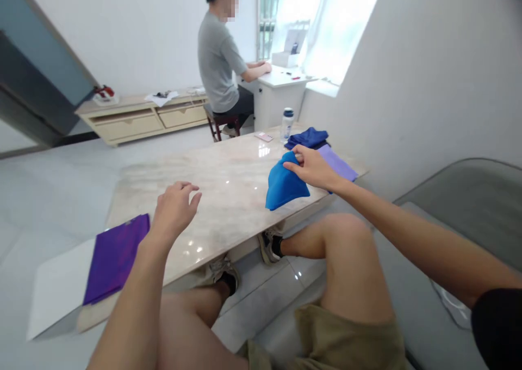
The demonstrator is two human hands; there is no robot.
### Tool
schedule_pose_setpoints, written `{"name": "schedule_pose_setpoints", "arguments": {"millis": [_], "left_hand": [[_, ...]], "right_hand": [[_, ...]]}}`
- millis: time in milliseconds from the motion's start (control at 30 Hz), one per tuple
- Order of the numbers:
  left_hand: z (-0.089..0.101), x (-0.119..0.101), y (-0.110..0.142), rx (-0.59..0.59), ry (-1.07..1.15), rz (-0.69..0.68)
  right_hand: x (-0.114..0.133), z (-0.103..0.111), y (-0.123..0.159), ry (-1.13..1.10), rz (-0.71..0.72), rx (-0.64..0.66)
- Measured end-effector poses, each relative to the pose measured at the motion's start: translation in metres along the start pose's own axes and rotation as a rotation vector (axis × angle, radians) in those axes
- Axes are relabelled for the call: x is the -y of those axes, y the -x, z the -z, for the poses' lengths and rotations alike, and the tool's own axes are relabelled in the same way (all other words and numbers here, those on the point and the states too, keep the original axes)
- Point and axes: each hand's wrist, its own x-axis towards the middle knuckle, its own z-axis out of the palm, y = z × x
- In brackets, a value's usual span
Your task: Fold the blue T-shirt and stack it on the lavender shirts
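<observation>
The right hand (pixel 310 168) pinches the peak of a blue cloth (pixel 285 184) on the marble tabletop (pixel 228 179), while the open, empty left hand (pixel 175 209) hovers just beside a folded purple cloth (pixel 116 258).

Right hand (pixel 312 167) pinching blue cloth (pixel 285 182), left hand (pixel 175 212) open beside purple cloth (pixel 116 258), marble table (pixel 212 179)

Left hand (pixel 174 212) raised, right hand (pixel 313 167) pinching
</observation>
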Motion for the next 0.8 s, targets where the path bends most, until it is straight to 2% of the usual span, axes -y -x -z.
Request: {"name": "schedule_pose_setpoints", "arguments": {"millis": [100,167,233,300,367,500,567,700,800], "left_hand": [[0.005,-0.057,-0.023,0.009,-0.016,-0.106],[0.004,-0.093,-0.033,0.021,-0.034,-0.169],[0.001,-0.125,-0.041,0.029,-0.053,-0.234],[-0.004,-0.153,-0.048,0.038,-0.067,-0.298],[-0.009,-0.174,-0.054,0.048,-0.076,-0.340],[-0.019,-0.202,-0.064,0.072,-0.083,-0.362],[-0.022,-0.211,-0.068,0.090,-0.083,-0.367],[-0.027,-0.223,-0.073,0.131,-0.075,-0.365],[-0.030,-0.224,-0.077,0.209,-0.039,-0.326]], "right_hand": [[0.000,0.088,0.015,0.197,0.045,-0.210],[-0.013,0.140,0.026,0.353,0.036,-0.329],[-0.038,0.182,0.038,0.491,-0.017,-0.407],[-0.072,0.208,0.048,0.584,-0.104,-0.432],[-0.109,0.220,0.056,0.616,-0.206,-0.433],[-0.167,0.218,0.052,0.549,-0.366,-0.525],[-0.184,0.215,0.036,0.483,-0.407,-0.614],[-0.211,0.215,-0.014,0.277,-0.438,-0.798],[-0.233,0.201,-0.042,0.109,-0.492,-0.905]]}}
